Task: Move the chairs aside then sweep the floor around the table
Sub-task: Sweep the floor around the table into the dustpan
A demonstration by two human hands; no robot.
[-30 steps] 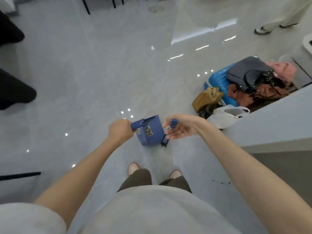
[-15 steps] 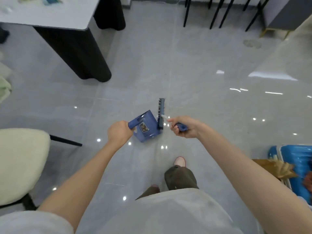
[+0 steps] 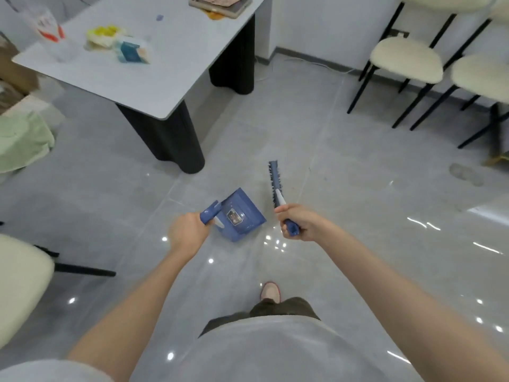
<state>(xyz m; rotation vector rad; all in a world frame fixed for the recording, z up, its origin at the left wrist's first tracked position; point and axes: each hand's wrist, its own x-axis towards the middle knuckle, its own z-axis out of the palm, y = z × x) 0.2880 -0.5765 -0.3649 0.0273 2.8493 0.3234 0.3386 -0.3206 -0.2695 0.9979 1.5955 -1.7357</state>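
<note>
Fingers [image 3: 289,213] of the right hand [image 3: 298,223] grip the brush [image 3: 273,175] handle.

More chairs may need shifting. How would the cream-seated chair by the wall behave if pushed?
The chair probably feels light: thin black legs, small padded seat. On the glossy floor it should slide readily. Pushed high, it might tip, since the legs look slender and tall.

Dustpan [image 3: 243,219] blue, small label patch. Brush [image 3: 275,181] blue, white band on handle. Surface [image 3: 170,78] at 11 o'clock pale grey, legs black. Chairs [image 3: 407,59] at 2 o'clock cream seats, black legs. Floor [image 3: 358,230] glossy grey. Cloth [image 3: 22,142] at 9 o'clock pale green.
</note>
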